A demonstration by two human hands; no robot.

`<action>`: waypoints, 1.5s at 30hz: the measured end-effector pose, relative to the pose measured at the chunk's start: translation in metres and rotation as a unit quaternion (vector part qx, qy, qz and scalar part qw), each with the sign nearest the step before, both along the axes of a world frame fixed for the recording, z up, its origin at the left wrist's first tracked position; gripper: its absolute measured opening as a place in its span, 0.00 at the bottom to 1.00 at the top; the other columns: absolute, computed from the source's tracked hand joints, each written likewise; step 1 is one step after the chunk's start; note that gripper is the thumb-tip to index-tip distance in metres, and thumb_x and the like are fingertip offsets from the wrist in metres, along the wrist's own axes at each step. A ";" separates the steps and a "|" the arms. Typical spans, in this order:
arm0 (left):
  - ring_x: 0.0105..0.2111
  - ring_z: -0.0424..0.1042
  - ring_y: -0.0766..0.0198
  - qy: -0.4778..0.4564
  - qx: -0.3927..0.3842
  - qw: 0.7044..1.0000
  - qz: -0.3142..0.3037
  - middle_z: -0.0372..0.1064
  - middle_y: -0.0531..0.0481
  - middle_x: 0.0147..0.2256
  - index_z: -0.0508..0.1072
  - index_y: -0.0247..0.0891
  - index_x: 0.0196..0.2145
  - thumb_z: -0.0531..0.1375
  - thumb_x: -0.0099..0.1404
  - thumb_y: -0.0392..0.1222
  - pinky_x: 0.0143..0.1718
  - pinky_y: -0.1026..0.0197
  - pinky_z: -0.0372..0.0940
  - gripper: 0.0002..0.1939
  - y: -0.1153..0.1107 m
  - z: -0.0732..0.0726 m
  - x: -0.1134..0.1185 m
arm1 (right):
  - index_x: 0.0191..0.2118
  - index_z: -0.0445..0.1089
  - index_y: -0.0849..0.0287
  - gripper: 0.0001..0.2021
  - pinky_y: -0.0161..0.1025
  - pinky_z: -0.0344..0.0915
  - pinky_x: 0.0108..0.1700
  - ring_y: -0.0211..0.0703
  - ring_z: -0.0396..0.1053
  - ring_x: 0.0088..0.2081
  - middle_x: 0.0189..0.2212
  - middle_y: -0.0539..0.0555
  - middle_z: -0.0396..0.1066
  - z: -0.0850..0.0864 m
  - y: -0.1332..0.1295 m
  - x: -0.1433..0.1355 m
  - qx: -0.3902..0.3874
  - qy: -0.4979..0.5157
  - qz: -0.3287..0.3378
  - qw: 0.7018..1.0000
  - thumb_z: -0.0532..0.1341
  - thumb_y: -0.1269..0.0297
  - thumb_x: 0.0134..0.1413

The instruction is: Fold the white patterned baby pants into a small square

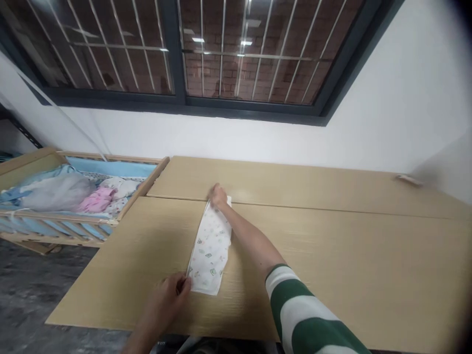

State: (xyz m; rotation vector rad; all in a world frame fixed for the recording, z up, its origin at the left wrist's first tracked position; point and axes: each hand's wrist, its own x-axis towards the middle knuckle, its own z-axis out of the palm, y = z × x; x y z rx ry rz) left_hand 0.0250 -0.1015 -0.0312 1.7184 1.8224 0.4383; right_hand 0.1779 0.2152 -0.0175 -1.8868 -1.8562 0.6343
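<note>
A white cloth (210, 250) with small green and pink prints lies folded into a long narrow strip on the wooden table. At its near left corner, my left hand (170, 294) pinches the edge between thumb and fingers. My right hand (218, 195) reaches across to the far end and is closed on the cloth's upper left corner. The right forearm, in a green and white striped sleeve, passes to the right of the cloth. What the right fingertips do is partly hidden behind the hand.
On the left stands a wooden crib (142, 189) holding pink clothing (96, 199), white netting (59, 191) and blue bedding. A seam runs across the table (332, 265). A small pale object (408, 180) lies at its far right. Behind is a barred window (180, 101).
</note>
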 end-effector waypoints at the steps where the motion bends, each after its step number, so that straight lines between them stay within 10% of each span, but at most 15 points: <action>1: 0.26 0.68 0.60 0.044 -0.003 0.999 0.001 0.69 0.51 0.23 0.69 0.39 0.26 0.50 0.71 0.49 0.29 0.59 0.50 0.19 -0.001 0.000 -0.003 | 0.48 0.63 0.57 0.16 0.39 0.63 0.41 0.48 0.71 0.42 0.42 0.57 0.74 -0.001 -0.002 -0.003 -0.002 -0.009 0.002 1.000 0.61 0.73 0.54; 6: 0.33 0.74 0.54 0.173 0.069 0.983 0.007 0.74 0.49 0.30 0.71 0.41 0.31 0.53 0.71 0.46 0.32 0.58 0.58 0.13 -0.005 0.001 -0.004 | 0.50 0.63 0.59 0.12 0.43 0.64 0.44 0.53 0.72 0.46 0.46 0.63 0.74 0.005 -0.009 -0.008 0.007 -0.036 0.036 0.999 0.59 0.65 0.61; 13: 0.53 0.72 0.55 0.077 0.338 0.928 -0.135 0.73 0.42 0.52 0.70 0.39 0.53 0.51 0.75 0.43 0.53 0.54 0.67 0.14 -0.006 -0.008 0.012 | 0.53 0.64 0.55 0.12 0.38 0.65 0.46 0.46 0.72 0.47 0.47 0.55 0.75 0.032 -0.054 -0.011 0.052 -0.012 0.217 0.975 0.56 0.60 0.67; 19: 0.64 0.61 0.48 0.163 0.344 0.908 -0.176 0.62 0.40 0.64 0.63 0.37 0.64 0.55 0.73 0.46 0.59 0.49 0.65 0.25 -0.023 -0.030 0.029 | 0.65 0.61 0.59 0.26 0.48 0.60 0.62 0.54 0.64 0.63 0.63 0.64 0.64 0.038 -0.156 -0.001 0.068 0.003 0.561 0.825 0.52 0.48 0.71; 25: 0.56 0.68 0.45 0.216 0.356 0.887 -0.202 0.70 0.43 0.54 0.71 0.47 0.58 0.60 0.68 0.47 0.54 0.45 0.68 0.21 -0.041 -0.058 0.026 | 0.71 0.53 0.61 0.29 0.47 0.47 0.71 0.49 0.44 0.73 0.70 0.64 0.53 0.000 -0.219 0.028 0.067 -0.018 0.640 0.765 0.49 0.51 0.73; 36: 0.66 0.54 0.28 0.250 0.403 0.854 -0.214 0.43 0.28 0.70 0.55 0.44 0.71 0.59 0.66 0.46 0.50 0.42 0.69 0.37 -0.036 -0.056 0.027 | 0.74 0.47 0.50 0.34 0.53 0.35 0.73 0.51 0.35 0.74 0.74 0.56 0.36 -0.031 -0.116 0.053 0.069 -0.120 0.487 0.862 0.46 0.40 0.70; 45: 0.65 0.56 0.32 0.254 0.405 0.853 -0.212 0.44 0.32 0.71 0.53 0.46 0.71 0.62 0.64 0.47 0.48 0.44 0.73 0.41 -0.035 -0.054 0.026 | 0.74 0.46 0.60 0.35 0.51 0.34 0.73 0.50 0.35 0.74 0.74 0.60 0.40 -0.039 -0.029 0.062 0.094 -0.142 0.394 0.903 0.45 0.43 0.71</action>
